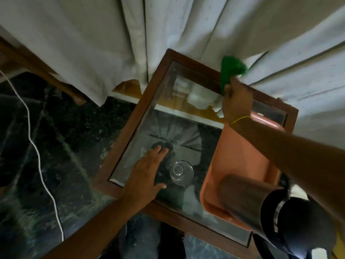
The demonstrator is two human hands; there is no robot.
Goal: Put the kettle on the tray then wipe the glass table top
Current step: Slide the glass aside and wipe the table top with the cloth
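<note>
The steel kettle (248,206) with its black lid stands on the near end of the orange tray (237,152), which lies on the right side of the wood-framed glass table top (149,131). My right hand (236,100) reaches over the tray to the table's far edge and is shut on a green cloth (230,71). My left hand (147,170) hovers flat and open over the glass at the near left, right beside a clear drinking glass (181,172), and holds nothing.
White curtains (130,43) hang right behind the table's far edge. A white cord (35,146) runs across the dark floor at the left. Under the glass there is a lower shelf with white items (197,94).
</note>
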